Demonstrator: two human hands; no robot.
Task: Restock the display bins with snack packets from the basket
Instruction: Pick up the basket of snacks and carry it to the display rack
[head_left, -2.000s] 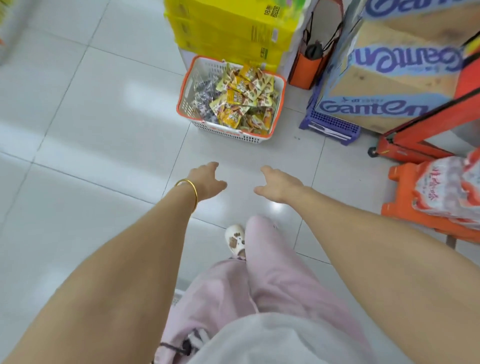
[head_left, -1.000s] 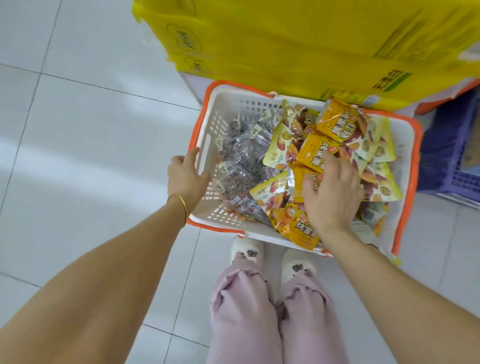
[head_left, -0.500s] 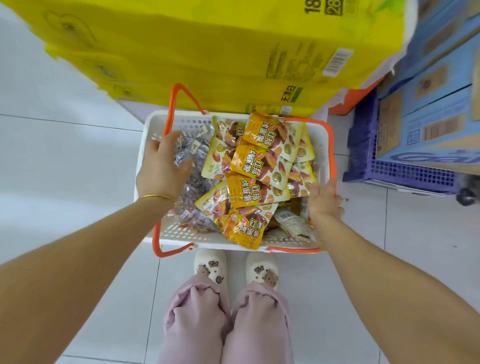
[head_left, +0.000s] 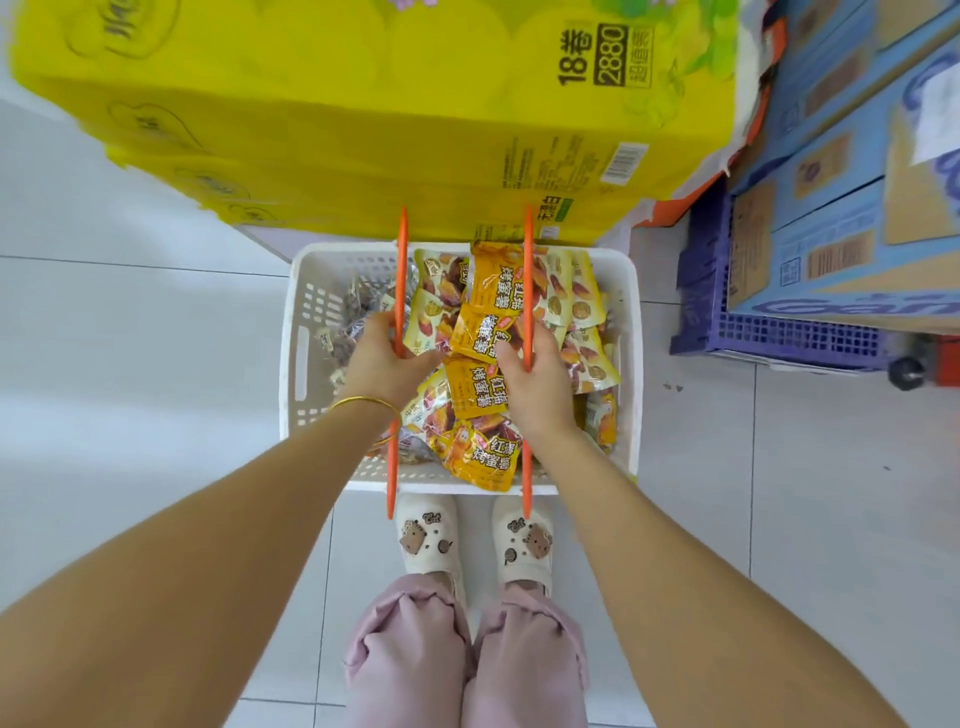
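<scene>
A white plastic basket stands on the tiled floor just in front of my feet. It is full of yellow and orange snack packets, with clear packets of dark snacks on its left side. Both orange handles are raised above the load. My left hand grips the left handle. My right hand grips the right handle. No display bins are in view.
Stacked yellow packs of tissue rolls rise directly behind the basket. Blue cardboard boxes sit on a purple crate at the right. White floor tiles lie to the left and right of the basket.
My hands went from reaching toward the distant basket to its rim and packets. They have since lifted both orange handles upright and closed around them.
</scene>
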